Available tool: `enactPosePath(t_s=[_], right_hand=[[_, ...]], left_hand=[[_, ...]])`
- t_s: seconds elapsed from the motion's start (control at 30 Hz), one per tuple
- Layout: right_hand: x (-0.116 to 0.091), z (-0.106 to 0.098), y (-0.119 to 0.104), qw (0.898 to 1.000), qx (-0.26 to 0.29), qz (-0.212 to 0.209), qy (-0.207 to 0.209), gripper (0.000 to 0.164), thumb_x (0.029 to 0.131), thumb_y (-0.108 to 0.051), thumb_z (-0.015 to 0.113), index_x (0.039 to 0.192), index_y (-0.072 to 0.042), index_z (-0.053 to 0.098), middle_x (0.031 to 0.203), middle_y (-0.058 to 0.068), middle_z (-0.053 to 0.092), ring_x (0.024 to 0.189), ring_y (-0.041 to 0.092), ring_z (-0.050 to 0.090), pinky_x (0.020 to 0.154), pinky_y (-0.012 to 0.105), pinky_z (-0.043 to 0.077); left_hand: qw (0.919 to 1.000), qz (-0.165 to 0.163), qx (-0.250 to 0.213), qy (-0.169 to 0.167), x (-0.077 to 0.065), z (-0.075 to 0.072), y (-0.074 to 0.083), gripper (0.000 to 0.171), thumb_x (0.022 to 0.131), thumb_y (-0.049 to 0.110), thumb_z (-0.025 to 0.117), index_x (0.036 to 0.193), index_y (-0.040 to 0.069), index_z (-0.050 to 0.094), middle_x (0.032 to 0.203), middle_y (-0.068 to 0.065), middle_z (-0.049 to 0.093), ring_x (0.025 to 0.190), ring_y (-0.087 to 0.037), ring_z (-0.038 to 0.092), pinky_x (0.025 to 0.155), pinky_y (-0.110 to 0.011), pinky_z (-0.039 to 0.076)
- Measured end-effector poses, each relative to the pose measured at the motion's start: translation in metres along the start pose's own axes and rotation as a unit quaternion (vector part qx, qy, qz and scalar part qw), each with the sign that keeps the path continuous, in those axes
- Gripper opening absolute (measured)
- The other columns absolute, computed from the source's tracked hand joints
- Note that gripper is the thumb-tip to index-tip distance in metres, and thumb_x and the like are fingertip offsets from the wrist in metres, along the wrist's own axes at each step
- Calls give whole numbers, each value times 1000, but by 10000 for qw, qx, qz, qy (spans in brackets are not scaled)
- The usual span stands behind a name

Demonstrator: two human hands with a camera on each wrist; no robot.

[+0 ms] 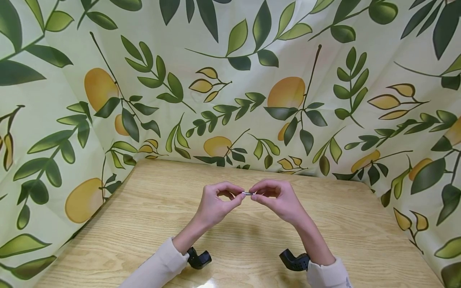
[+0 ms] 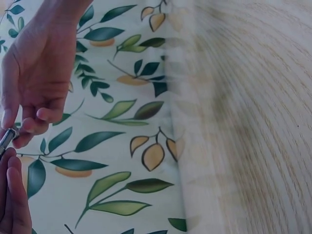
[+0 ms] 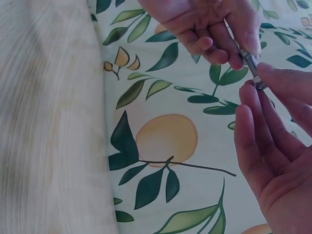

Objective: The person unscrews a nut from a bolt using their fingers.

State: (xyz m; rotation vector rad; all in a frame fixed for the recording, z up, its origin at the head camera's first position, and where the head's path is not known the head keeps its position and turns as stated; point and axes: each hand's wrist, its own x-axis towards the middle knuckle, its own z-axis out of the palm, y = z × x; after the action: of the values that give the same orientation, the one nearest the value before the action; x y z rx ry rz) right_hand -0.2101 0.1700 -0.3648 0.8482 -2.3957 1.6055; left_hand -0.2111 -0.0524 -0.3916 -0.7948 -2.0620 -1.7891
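A small silver metal bolt [image 1: 247,193] is held level between both hands, above the wooden table. My left hand [image 1: 215,203] pinches one end between thumb and fingertips. At the other end, my right hand [image 1: 279,199] pinches it in the same way, the two hands' fingertips close together. In the right wrist view, the bolt [image 3: 251,64] shows a threaded shank, with a hexagonal piece at the right hand's fingertips. Fingers of the left hand cover the opposite end. The left wrist view catches the bolt [image 2: 7,139] at its left edge.
The light wooden table [image 1: 144,224] lies under both hands. A cloth printed with leaves and fruit [image 1: 230,100] hangs behind the table and along its sides. Black wrist mounts [image 1: 199,259] sit at both cuffs, low over the table.
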Motion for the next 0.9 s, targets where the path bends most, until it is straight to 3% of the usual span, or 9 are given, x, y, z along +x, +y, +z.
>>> enactPosePath(t_s=[0.23, 0.4, 0.63, 0.9], right_hand=[[0, -1, 0, 9981, -185, 452, -364, 20, 91, -12, 78, 110, -6, 76, 101, 9, 77, 85, 10, 73, 76, 27, 62], [1, -1, 0, 9969, 77, 564, -552, 19, 95, -11, 74, 113, -4, 75, 98, 13, 77, 82, 13, 74, 76, 29, 63], [0, -1, 0, 9980, 98, 519, -355, 16, 95, -9, 73, 110, -4, 76, 100, 14, 77, 81, 14, 74, 76, 28, 63], [-1, 1, 1, 9996, -265, 112, 44, 13, 90, -6, 78, 103, -5, 78, 96, 11, 78, 80, 8, 71, 71, 27, 61]], left_hand=[[10000, 16, 8, -48, 0, 0, -1, 8, 88, 10, 81, 96, 7, 80, 91, -9, 80, 74, -16, 71, 70, -28, 62], [9999, 122, 47, -58, 0, 0, -1, 8, 88, 9, 81, 95, 8, 80, 89, -8, 80, 74, -19, 72, 69, -29, 62], [9998, 169, 90, -33, 1, 2, -1, 7, 87, 7, 82, 94, 8, 80, 89, -7, 80, 73, -16, 72, 69, -27, 62], [9999, -164, 6, 2, 0, 1, 0, 7, 88, 11, 81, 95, 9, 81, 90, -7, 80, 75, -11, 70, 70, -25, 60]])
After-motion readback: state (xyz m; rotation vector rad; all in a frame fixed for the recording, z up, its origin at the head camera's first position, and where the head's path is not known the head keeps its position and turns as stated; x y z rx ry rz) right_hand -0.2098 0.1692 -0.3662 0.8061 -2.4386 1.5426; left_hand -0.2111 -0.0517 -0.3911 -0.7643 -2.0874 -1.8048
